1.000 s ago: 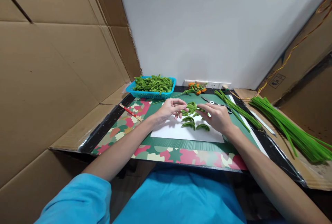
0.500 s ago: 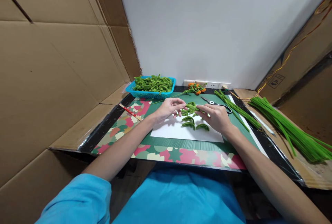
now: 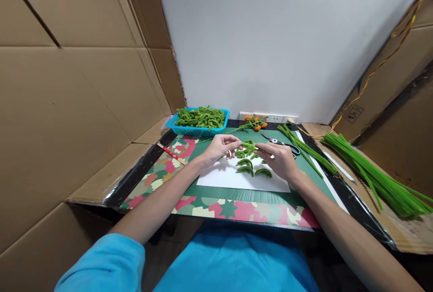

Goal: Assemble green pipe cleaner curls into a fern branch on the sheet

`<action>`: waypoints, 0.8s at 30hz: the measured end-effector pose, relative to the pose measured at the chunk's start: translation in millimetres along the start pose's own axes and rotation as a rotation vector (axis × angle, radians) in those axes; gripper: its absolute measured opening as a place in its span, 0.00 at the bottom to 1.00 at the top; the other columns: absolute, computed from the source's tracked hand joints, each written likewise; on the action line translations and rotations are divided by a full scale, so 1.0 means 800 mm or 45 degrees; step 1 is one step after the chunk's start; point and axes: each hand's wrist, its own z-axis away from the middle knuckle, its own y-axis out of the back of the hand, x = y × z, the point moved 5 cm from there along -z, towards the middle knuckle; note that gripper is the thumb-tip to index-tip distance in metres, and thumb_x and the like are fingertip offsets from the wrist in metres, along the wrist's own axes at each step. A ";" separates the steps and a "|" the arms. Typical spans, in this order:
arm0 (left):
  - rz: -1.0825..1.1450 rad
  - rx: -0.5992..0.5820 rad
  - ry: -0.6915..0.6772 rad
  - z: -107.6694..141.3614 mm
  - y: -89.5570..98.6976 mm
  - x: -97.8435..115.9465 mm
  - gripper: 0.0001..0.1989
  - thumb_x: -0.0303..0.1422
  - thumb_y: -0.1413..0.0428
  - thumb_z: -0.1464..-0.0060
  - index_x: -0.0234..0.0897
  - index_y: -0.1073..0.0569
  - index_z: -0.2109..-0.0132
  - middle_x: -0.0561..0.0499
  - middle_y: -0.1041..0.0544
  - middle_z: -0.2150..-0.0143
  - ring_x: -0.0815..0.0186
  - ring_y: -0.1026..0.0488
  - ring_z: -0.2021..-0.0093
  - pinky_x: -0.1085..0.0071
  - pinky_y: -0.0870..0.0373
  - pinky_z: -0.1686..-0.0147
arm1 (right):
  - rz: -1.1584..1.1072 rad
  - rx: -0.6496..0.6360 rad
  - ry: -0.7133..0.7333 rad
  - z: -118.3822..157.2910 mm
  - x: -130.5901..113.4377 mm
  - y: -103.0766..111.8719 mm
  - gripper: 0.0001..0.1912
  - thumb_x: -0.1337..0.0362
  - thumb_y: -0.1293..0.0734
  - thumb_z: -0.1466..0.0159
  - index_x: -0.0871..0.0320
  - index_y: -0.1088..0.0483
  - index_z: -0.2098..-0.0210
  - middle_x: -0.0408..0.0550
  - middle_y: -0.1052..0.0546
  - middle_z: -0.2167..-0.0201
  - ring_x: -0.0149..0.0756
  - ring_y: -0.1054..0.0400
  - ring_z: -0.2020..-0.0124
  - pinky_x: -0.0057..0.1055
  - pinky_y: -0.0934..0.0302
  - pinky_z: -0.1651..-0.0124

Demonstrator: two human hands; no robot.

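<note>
A short green fuzzy piece (image 3: 249,146) spans the gap between my two hands above a white sheet (image 3: 223,176). The fingertips of my left hand (image 3: 220,148) pinch its left end. At its right end, the fingers of my right hand (image 3: 276,158) are closed on it. Several curved green pieces (image 3: 263,173) lie on the sheet below and behind my hands, some partly hidden by them. Black-handled scissors (image 3: 295,148) rest just beyond my right hand.
A blue basket (image 3: 196,130) heaped with green pieces stands at the back left. Orange-and-green flowers (image 3: 256,123) lie near the wall. Long green stems (image 3: 375,170) fill the right side. A red-wrapped stick (image 3: 172,154) lies at the left.
The whole view has shifted, with the table sitting slightly lower in it. Both hands keep their hold on the green piece, almost unmoved over the sheet.
</note>
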 end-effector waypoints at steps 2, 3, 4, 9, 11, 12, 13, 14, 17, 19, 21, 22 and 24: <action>-0.005 -0.003 0.000 0.000 0.002 0.000 0.26 0.49 0.27 0.51 0.31 0.21 0.59 0.43 0.15 0.62 0.71 0.25 0.77 0.78 0.36 0.83 | -0.012 0.014 0.005 0.000 -0.001 0.000 0.15 0.56 0.36 0.22 0.56 0.19 0.51 0.46 0.17 0.69 0.31 0.28 0.76 0.27 0.38 0.69; -0.008 -0.006 0.000 0.000 0.002 0.000 0.26 0.50 0.27 0.51 0.31 0.21 0.59 0.43 0.15 0.62 0.71 0.25 0.77 0.78 0.36 0.83 | -0.015 0.020 0.008 -0.001 -0.001 -0.001 0.15 0.56 0.36 0.22 0.57 0.19 0.52 0.47 0.17 0.69 0.31 0.28 0.76 0.27 0.38 0.69; -0.011 -0.011 0.000 0.000 0.003 0.000 0.26 0.50 0.27 0.51 0.31 0.21 0.58 0.43 0.15 0.62 0.71 0.25 0.77 0.78 0.36 0.83 | -0.018 0.025 0.012 -0.001 -0.001 -0.001 0.16 0.56 0.36 0.22 0.57 0.19 0.52 0.47 0.17 0.69 0.31 0.28 0.75 0.27 0.38 0.68; -0.034 -0.036 0.012 0.001 0.005 -0.001 0.26 0.51 0.28 0.50 0.30 0.20 0.60 0.44 0.16 0.64 0.72 0.26 0.78 0.78 0.37 0.83 | -0.024 0.023 0.030 -0.002 -0.001 -0.003 0.16 0.55 0.36 0.22 0.57 0.19 0.52 0.47 0.17 0.70 0.31 0.26 0.75 0.27 0.39 0.69; -0.039 -0.046 0.016 0.002 0.005 -0.001 0.25 0.51 0.28 0.50 0.30 0.20 0.61 0.45 0.16 0.65 0.72 0.27 0.79 0.78 0.37 0.84 | -0.023 0.022 0.032 -0.002 -0.001 -0.004 0.16 0.55 0.36 0.22 0.57 0.19 0.52 0.47 0.16 0.69 0.32 0.26 0.74 0.27 0.38 0.69; -0.041 -0.050 0.017 0.002 0.005 -0.001 0.25 0.51 0.28 0.50 0.31 0.20 0.61 0.45 0.16 0.65 0.72 0.27 0.79 0.78 0.37 0.84 | -0.022 0.021 0.034 -0.001 -0.001 -0.004 0.16 0.55 0.36 0.22 0.57 0.19 0.52 0.47 0.16 0.68 0.32 0.25 0.74 0.27 0.38 0.68; -0.042 -0.053 0.017 0.002 0.005 -0.002 0.25 0.51 0.28 0.49 0.31 0.20 0.60 0.45 0.16 0.65 0.72 0.27 0.78 0.78 0.37 0.84 | -0.020 0.019 0.037 -0.001 -0.001 -0.004 0.17 0.55 0.36 0.22 0.57 0.19 0.52 0.47 0.16 0.68 0.32 0.25 0.74 0.27 0.38 0.68; -0.043 -0.056 0.018 0.002 0.005 -0.002 0.25 0.51 0.28 0.49 0.31 0.20 0.60 0.45 0.16 0.64 0.72 0.27 0.78 0.78 0.37 0.84 | -0.018 0.015 0.039 -0.001 -0.001 -0.005 0.16 0.55 0.37 0.22 0.56 0.19 0.51 0.47 0.15 0.68 0.32 0.25 0.73 0.28 0.38 0.68; -0.046 -0.059 0.026 0.001 0.005 -0.004 0.25 0.51 0.29 0.49 0.31 0.20 0.59 0.45 0.16 0.63 0.71 0.26 0.78 0.77 0.36 0.84 | -0.005 0.007 0.045 0.000 0.000 -0.006 0.16 0.56 0.37 0.22 0.56 0.19 0.51 0.47 0.15 0.67 0.34 0.24 0.73 0.28 0.39 0.68; -0.049 -0.060 0.033 0.000 0.006 -0.005 0.25 0.51 0.29 0.49 0.31 0.20 0.59 0.44 0.16 0.62 0.71 0.26 0.77 0.77 0.36 0.83 | 0.004 0.003 0.048 0.001 0.000 -0.007 0.15 0.56 0.37 0.22 0.56 0.19 0.50 0.48 0.14 0.66 0.35 0.23 0.72 0.29 0.38 0.67; -0.056 -0.061 0.038 0.000 0.006 -0.006 0.25 0.51 0.29 0.49 0.31 0.19 0.59 0.44 0.16 0.63 0.70 0.26 0.77 0.77 0.36 0.83 | 0.013 -0.001 0.051 0.002 0.001 -0.008 0.15 0.57 0.36 0.22 0.56 0.19 0.50 0.48 0.14 0.65 0.35 0.22 0.71 0.29 0.38 0.67; -0.060 -0.062 0.040 -0.001 0.006 -0.006 0.25 0.51 0.29 0.49 0.31 0.19 0.59 0.44 0.16 0.63 0.70 0.26 0.77 0.77 0.36 0.83 | 0.018 -0.003 0.052 0.002 0.002 -0.009 0.15 0.57 0.36 0.22 0.55 0.19 0.50 0.48 0.14 0.65 0.36 0.22 0.70 0.29 0.38 0.66; -0.067 -0.063 0.038 -0.001 0.006 -0.006 0.24 0.50 0.28 0.49 0.31 0.19 0.59 0.44 0.16 0.64 0.70 0.26 0.77 0.77 0.36 0.83 | 0.024 -0.007 0.052 0.003 0.003 -0.010 0.14 0.57 0.36 0.22 0.55 0.19 0.50 0.48 0.13 0.64 0.37 0.21 0.69 0.29 0.37 0.65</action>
